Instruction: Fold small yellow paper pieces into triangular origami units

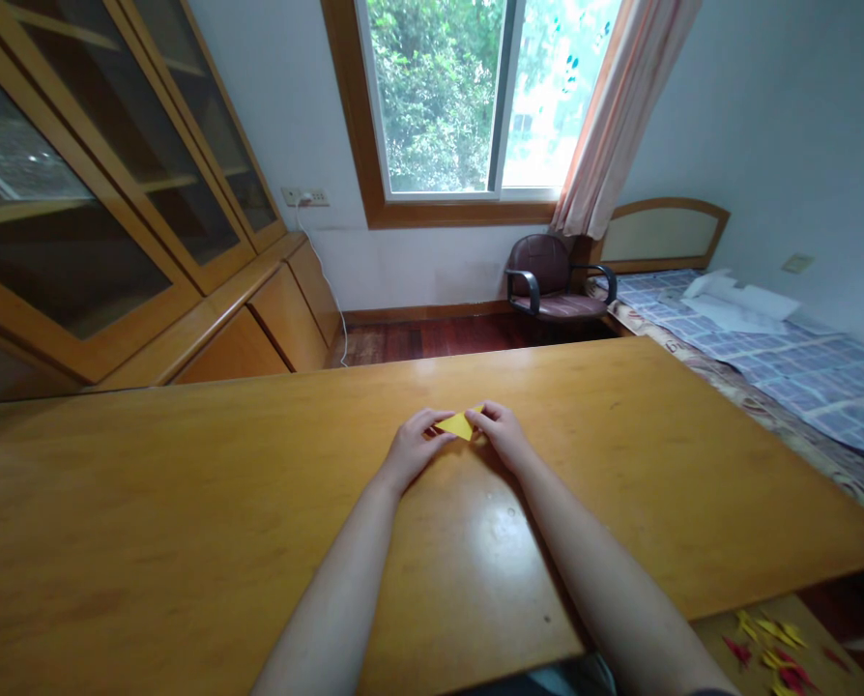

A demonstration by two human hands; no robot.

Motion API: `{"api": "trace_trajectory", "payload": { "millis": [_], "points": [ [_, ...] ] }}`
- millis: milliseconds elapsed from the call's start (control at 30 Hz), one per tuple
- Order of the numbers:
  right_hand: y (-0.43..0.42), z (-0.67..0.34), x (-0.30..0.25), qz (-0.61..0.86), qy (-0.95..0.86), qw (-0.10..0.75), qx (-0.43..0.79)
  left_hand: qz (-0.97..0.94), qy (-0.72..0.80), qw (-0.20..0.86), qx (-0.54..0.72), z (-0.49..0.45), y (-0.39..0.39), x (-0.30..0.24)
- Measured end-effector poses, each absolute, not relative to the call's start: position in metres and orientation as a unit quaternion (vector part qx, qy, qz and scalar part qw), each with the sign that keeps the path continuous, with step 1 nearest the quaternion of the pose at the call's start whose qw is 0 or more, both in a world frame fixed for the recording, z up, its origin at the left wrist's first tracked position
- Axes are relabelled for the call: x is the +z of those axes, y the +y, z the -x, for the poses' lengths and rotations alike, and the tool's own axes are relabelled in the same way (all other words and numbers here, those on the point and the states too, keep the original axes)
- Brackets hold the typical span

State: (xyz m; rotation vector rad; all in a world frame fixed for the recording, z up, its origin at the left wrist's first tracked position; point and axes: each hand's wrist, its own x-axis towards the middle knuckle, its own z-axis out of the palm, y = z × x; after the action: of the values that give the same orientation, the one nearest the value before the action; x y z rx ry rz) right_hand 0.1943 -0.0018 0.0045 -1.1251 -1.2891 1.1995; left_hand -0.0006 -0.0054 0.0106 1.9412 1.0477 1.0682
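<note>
A wooden cabinet (225,237) with glass doors fills the upper left of the frame. A wooden table (207,522) stretches across from the left edge toward the lower right. Near the middle of the frame, the person's left hand (412,448) grips the left corner of a piece of yellow paper (456,425), which is held above the table. The right hand (503,433) pinches the paper's right side between thumb and fingers. A window (432,97) is at upper center; right of it are a chair (557,290) and a curtain (624,116). A bed (736,338) stands at the right, and small red and yellow folded papers (781,633) lie at lower right.
</note>
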Motion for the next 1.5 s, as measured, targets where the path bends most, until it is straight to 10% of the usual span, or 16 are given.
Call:
{"api": "trace_trajectory", "payload": {
  "millis": [1500],
  "points": [
    [-0.0072,-0.1899,0.0053,0.455,-0.66,0.414,0.431,-0.643,0.485,0.395,0.443,0.0047,0.0004,0.0091]
  ]
}}
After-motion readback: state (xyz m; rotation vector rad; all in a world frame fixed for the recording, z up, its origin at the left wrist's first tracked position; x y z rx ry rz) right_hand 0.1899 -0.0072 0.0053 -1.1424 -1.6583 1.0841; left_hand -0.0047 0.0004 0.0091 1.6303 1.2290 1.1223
